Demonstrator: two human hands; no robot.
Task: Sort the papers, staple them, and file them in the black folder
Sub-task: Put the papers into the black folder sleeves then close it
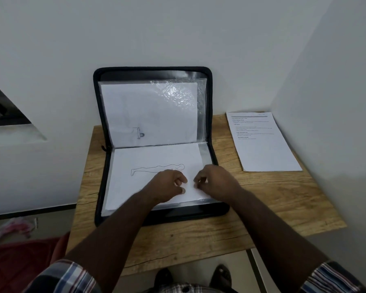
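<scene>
The black folder (99,115) stands open on the wooden table, its upper half leaning on the wall. That half has a clear plastic sleeve holding a white paper (144,111). A drawing sheet (140,161) with a line figure lies on the flat lower half. My left hand (167,185) and my right hand (215,179) meet over the near right part of that sheet. Their fingers are curled and their fingertips pinch at it. A printed text paper (262,142) lies flat on the table to the right of the folder.
The small wooden table (262,208) sits in a corner, with white walls behind and to the right. A dark window frame (0,106) is at the left. Red fabric (19,261) lies on the floor at the lower left, and my feet show below the table edge.
</scene>
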